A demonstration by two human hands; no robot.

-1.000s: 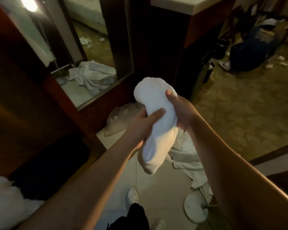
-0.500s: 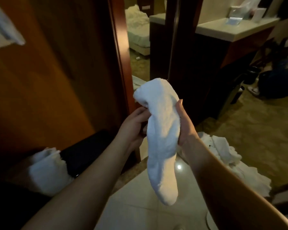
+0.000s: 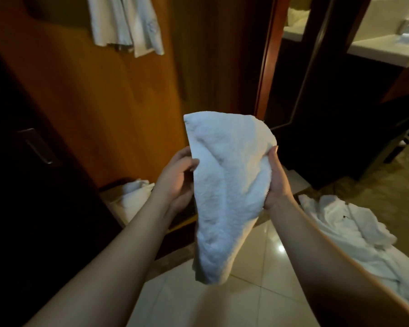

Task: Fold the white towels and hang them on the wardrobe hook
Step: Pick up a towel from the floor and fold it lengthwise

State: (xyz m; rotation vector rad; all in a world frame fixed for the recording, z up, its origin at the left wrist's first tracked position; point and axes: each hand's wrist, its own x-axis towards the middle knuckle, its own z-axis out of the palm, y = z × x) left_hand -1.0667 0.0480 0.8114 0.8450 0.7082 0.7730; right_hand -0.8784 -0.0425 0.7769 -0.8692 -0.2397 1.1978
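I count two hands: left hand [image 3: 178, 179], right hand [image 3: 275, 182]. One held towel [image 3: 227, 192]. One hanging towel [image 3: 125, 23]. Two towel heaps: floor heap [image 3: 354, 230], wardrobe-base heap [image 3: 134, 199].

The room is dim and warm-toned. A small glare spot gleams on the glossy floor tiles [image 3: 281, 248]; the left edge sinks into black shadow. Corners bow from the wide lens, and the hanging cloth [image 3: 128, 24] looks soft.

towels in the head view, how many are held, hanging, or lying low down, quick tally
Held in both hands: 1, the folded towel, left hand, right hand.
Hanging on the wardrobe: 1, the hanging white cloth, possibly more than one piece.
Lying low: 2, the small heap by the wardrobe and the crumpled pile on the floor.
Total: 4
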